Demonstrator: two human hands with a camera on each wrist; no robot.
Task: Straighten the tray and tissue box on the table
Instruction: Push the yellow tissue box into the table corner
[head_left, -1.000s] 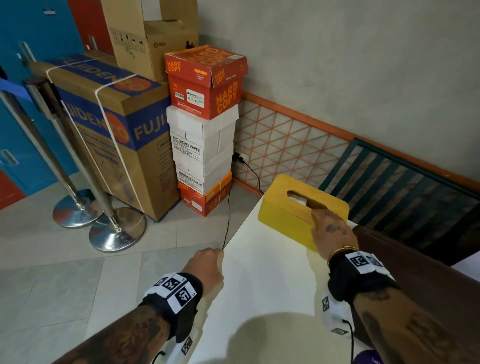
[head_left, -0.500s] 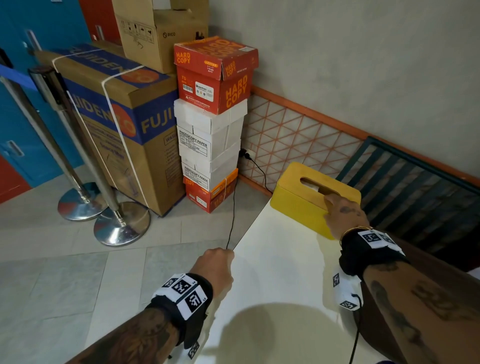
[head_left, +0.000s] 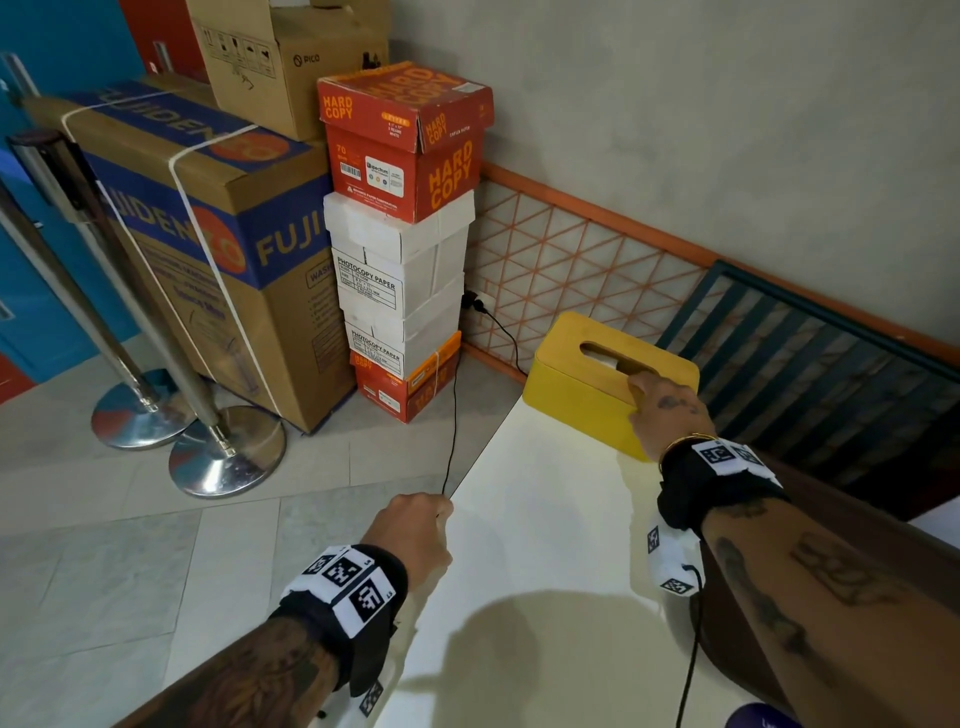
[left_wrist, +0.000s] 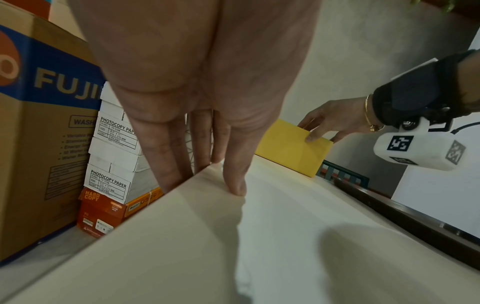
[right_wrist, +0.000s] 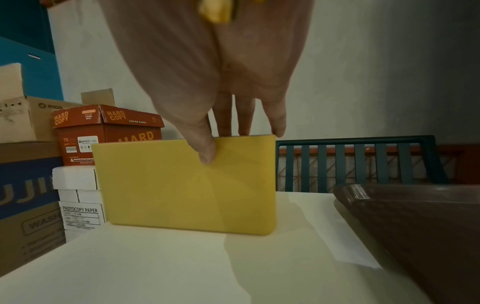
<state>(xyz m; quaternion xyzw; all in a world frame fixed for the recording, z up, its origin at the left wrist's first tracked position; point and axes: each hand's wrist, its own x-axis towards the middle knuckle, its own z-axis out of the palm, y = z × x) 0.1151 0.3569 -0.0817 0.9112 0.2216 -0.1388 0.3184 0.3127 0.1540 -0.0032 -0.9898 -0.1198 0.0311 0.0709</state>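
A yellow tissue box (head_left: 576, 384) (left_wrist: 291, 148) (right_wrist: 182, 189) stands at the far corner of the white table (head_left: 545, 545). My right hand (head_left: 660, 405) (right_wrist: 223, 142) grips it from above, thumb pressed on the near side and fingers over the top by the slot. A dark brown tray (right_wrist: 415, 226) (left_wrist: 389, 209) (head_left: 732, 644) lies along the table's right side, mostly hidden under my right forearm in the head view. My left hand (head_left: 415, 530) (left_wrist: 207, 181) holds the table's left edge, thumb on top and fingers curled under it.
Left of the table are stacked paper boxes (head_left: 405, 260), a large carton (head_left: 208, 234) and two stanchion bases (head_left: 223, 457). A black cable (head_left: 452, 415) runs down from a wall socket. A dark green slatted frame (head_left: 831, 374) leans behind the tray.
The tissue box, with my right hand on it, has slid slightly away toward the table's far end. My left hand keeps its hold on the edge. The head view has shifted a little.
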